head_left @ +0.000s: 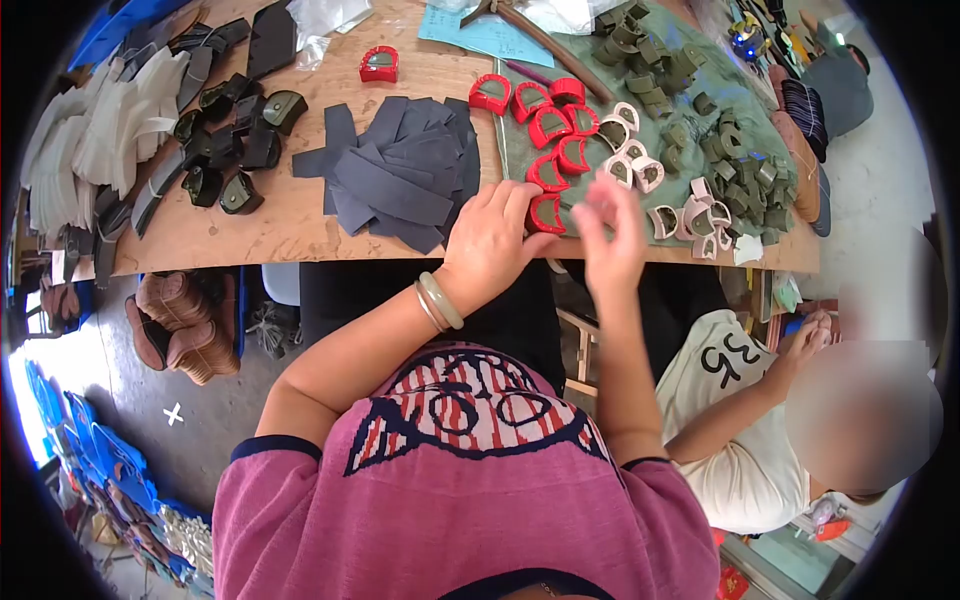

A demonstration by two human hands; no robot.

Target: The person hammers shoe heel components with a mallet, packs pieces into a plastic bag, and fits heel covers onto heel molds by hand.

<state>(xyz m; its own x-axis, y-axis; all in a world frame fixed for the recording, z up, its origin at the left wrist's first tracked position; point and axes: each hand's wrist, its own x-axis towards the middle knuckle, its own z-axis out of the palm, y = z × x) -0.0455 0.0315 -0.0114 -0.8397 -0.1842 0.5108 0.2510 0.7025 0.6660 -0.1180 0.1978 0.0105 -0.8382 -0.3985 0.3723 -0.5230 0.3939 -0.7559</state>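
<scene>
My left hand (492,240) rests at the table's front edge, its fingers against a red curved piece with a green inside (546,214). My right hand (612,232) is raised just right of that piece, blurred, with thumb and fingers apart. More red pieces (549,127) lie in a cluster beyond both hands. Pale pink pieces (647,173) sit to the right of them. A heap of dark grey strips (395,180) lies left of my left hand. One red piece (379,65) stands apart at the back.
On the wooden table (290,225) are black curved pieces (240,193) and white strips (95,150) at left. A hammer (560,52) lies at the back. Olive pieces (745,170) are on the green cloth at right. Another person (750,430) sits close on the right.
</scene>
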